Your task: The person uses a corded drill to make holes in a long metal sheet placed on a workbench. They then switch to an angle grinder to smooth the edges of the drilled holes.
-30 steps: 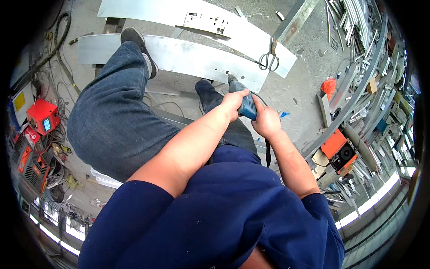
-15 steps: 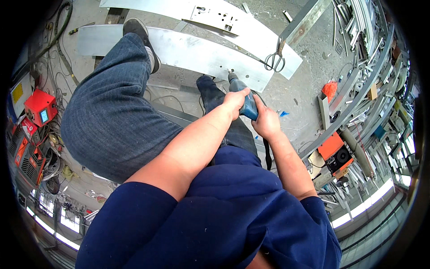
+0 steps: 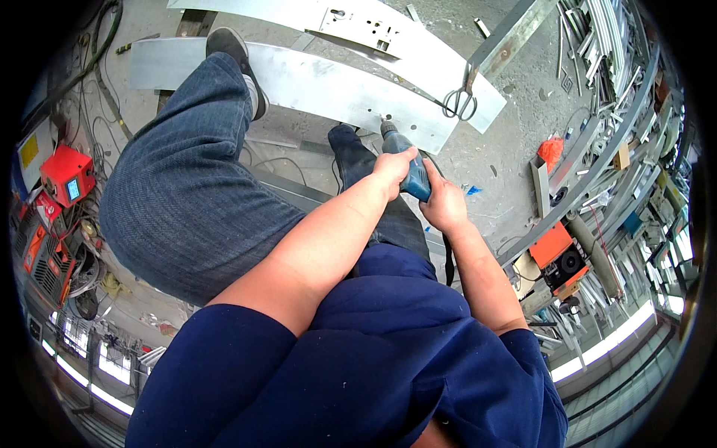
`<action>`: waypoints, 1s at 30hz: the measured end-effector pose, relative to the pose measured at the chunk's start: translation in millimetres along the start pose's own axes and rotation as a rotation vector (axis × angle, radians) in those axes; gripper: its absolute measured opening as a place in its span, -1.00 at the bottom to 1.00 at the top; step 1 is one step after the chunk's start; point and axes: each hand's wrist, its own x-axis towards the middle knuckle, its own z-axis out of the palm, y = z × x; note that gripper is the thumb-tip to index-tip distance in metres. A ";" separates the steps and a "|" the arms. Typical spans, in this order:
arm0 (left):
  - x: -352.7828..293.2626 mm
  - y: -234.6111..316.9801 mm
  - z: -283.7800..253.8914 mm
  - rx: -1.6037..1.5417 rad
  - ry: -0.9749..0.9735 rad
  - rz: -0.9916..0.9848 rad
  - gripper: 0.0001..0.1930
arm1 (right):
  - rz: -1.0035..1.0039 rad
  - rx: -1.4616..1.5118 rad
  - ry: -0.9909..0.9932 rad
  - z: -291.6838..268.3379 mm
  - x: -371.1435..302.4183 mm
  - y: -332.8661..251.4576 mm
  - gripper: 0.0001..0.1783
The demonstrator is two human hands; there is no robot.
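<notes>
Both my hands grip a blue power drill [image 3: 408, 166], its chuck pointing up and away from me. My left hand [image 3: 393, 170] is wrapped round the drill's body. At the rear handle, my right hand [image 3: 445, 203] is closed, its fingers partly hidden. The drill's tip meets a long silvery metal strip [image 3: 321, 81] near its right end, among several round holes. My left shoe [image 3: 228, 51] rests on that strip. Beyond it lies a second metal sheet [image 3: 441, 63] with a white slotted plate [image 3: 358, 31] on it.
Black-handled scissors [image 3: 460, 103] lie at the far sheet's right end, beside a metal beam [image 3: 515, 37]. A red machine with a lit display [image 3: 67, 176] stands at left among cables. Metal offcuts [image 3: 597, 45], an orange bag [image 3: 550, 152] and an orange machine [image 3: 556, 254] are at right.
Almost nothing has moved. The view has shifted very slightly, while both hands keep the drill at the same spot on the strip.
</notes>
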 end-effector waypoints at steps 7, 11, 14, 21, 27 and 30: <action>3.2 -1.9 0.0 -0.003 0.000 0.009 -0.51 | -0.013 0.008 0.014 2.1 1.1 2.7 -0.07; 8.1 -4.0 0.0 0.019 0.009 0.021 -0.52 | 0.007 0.004 -0.011 -1.5 2.1 0.4 -0.06; 7.7 -2.3 1.4 0.009 0.001 -0.002 -0.53 | 0.003 0.012 -0.011 -1.3 1.6 1.5 -0.06; 10.0 -0.9 3.8 0.022 -0.010 0.006 -0.55 | 0.027 -0.010 -0.073 -13.4 9.3 2.4 -0.05; 0.4 21.3 19.1 -0.106 -0.125 -0.083 -0.45 | 0.002 -0.082 -0.129 -40.3 31.7 8.9 -0.06; 8.2 20.0 16.5 -0.080 -0.050 -0.051 -0.51 | -0.043 -0.203 -0.170 -40.2 31.5 6.2 -0.05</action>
